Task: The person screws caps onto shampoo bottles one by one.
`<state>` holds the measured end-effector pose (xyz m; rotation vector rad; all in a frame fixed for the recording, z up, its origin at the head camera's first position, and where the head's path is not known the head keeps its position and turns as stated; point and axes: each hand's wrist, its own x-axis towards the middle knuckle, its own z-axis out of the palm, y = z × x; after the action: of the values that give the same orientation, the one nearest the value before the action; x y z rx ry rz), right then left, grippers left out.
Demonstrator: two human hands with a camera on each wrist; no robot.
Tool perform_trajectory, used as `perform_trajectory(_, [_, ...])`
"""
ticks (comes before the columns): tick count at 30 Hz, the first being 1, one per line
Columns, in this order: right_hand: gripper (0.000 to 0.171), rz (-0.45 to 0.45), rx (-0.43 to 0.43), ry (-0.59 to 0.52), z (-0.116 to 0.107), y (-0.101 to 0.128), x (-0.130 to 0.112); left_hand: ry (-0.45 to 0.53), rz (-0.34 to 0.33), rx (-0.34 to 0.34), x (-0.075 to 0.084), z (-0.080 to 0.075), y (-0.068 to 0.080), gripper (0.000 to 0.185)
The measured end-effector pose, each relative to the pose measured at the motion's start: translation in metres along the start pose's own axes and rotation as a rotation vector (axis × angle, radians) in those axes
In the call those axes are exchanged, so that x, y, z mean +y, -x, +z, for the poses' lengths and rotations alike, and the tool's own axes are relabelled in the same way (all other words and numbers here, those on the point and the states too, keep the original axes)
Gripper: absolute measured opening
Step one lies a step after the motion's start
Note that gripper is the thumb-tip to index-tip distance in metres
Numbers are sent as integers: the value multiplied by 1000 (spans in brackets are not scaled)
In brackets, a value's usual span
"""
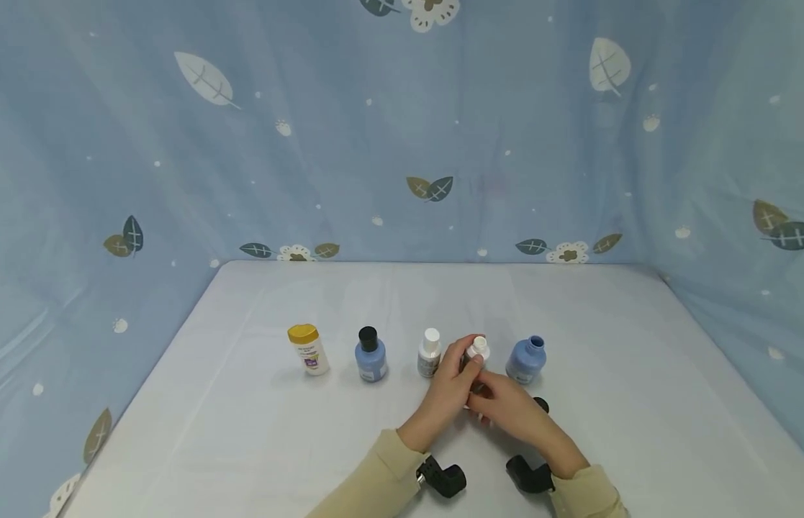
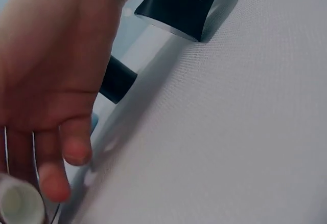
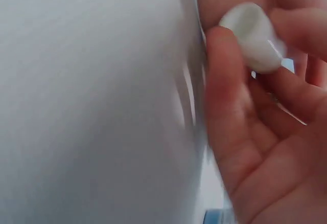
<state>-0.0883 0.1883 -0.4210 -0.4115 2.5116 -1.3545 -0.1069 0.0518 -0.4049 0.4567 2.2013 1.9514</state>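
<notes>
My left hand [image 1: 440, 385] curls its fingers round a small white bottle [image 1: 480, 347] whose bare neck shows at the top; the hands hide most of its body. Just in front of it, my right hand [image 1: 510, 410] pinches a white cap [image 3: 258, 42] between thumb and fingers. The hollow side of that cap faces the camera in the right wrist view. In the left wrist view, the cap's round opening appears at the lower left corner, beside the fingers of the left hand [image 2: 51, 96].
Left of the hands stand a white-capped bottle [image 1: 430, 352], a blue bottle with a black cap [image 1: 371, 356] and a white bottle with a yellow lid [image 1: 309, 351]. To the right is an uncapped blue bottle [image 1: 526, 361]. A black cap [image 1: 540, 404] shows behind the right wrist.
</notes>
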Motion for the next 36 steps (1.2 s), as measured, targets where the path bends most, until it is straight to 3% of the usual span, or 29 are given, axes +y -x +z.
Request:
perform_trajectory(7, [17, -10, 10, 97, -26, 3, -17, 13, 2, 30, -24, 3, -14, 32])
perform_trajectory(11, [24, 1, 44, 129, -48, 4, -28, 4, 13, 31, -26, 4, -17, 32])
perform_trajectory(19, [30, 7, 184, 14, -74, -4, -44, -22, 2, 47, -30, 5, -16, 34])
perform_trajectory(26, [30, -25, 268, 103, -75, -7, -45, -40, -9, 60, -35, 8, -16, 36])
perform_trajectory(31, [30, -135, 434, 159, -64, -9, -40, 8, -33, 63, -35, 9, -15, 32])
perform_trajectory(36, [31, -226, 568, 133, -53, -10, -37, 54, -58, 62, -33, 6, -13, 31])
